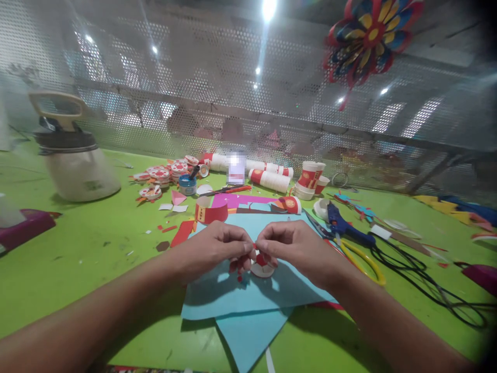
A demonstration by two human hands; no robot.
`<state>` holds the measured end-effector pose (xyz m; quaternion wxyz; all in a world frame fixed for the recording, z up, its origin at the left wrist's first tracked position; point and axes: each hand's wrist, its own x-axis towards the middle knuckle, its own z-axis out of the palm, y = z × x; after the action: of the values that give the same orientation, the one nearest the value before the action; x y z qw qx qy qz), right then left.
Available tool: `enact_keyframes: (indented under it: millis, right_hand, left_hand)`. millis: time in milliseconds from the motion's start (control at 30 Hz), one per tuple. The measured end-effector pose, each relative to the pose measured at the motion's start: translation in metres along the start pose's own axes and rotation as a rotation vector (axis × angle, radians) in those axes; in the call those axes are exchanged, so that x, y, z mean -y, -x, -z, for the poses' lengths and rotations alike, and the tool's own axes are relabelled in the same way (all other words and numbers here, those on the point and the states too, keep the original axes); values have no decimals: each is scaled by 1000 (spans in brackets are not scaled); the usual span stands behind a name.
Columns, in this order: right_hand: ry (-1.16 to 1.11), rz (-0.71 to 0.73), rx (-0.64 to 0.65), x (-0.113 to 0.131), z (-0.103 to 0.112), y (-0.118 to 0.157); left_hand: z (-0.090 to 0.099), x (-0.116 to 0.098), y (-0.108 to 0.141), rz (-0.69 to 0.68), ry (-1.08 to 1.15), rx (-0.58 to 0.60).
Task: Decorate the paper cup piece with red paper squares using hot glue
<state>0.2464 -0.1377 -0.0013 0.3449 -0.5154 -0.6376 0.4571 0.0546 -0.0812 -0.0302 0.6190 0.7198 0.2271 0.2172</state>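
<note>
My left hand (227,243) and my right hand (289,242) meet over sheets of light blue paper (217,298). Thumbs and forefingers are pinched together on a small red paper piece (255,246) between them. Just under the fingertips is a round white paper disc (264,270) with a red shape in its middle, partly covered by my right fingers. Beneath my left fingers shows another tiny red bit (239,278). I cannot tell whether the disc is touched.
Scissors with yellow handles (363,264) and a blue glue gun (345,225) with a black cord lie at right. Behind are stacked paper cups (269,180), a blue jar (188,184) and decorated discs (159,176). A sprayer bottle (77,166) stands at left.
</note>
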Motion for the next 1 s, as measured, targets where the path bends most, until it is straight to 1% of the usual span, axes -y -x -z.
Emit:
enact_keyframes:
  millis: [167, 333, 400, 567, 700, 867, 1000]
  right_hand:
    - [2, -5, 0, 2, 1, 0]
    - [9, 12, -24, -1, 1, -2]
    - [14, 19, -28, -1, 0, -2]
    - [67, 32, -42, 1, 1, -2]
    - [102, 39, -58, 3, 3, 0]
    - [110, 36, -5, 6, 6, 1]
    - [125, 39, 11, 8, 7, 2]
  left_hand:
    - [-1, 1, 0, 1, 38, -34]
    - [-2, 0, 0, -20, 55, -116]
    - [-2, 0, -1, -23, 58, -126]
    - [-2, 1, -3, -31, 48, -110]
    - [-2, -1, -2, -18, 10, -64]
    - [-3, -3, -1, -13, -43, -12]
    - [-5, -3, -2, -1, -39, -23]
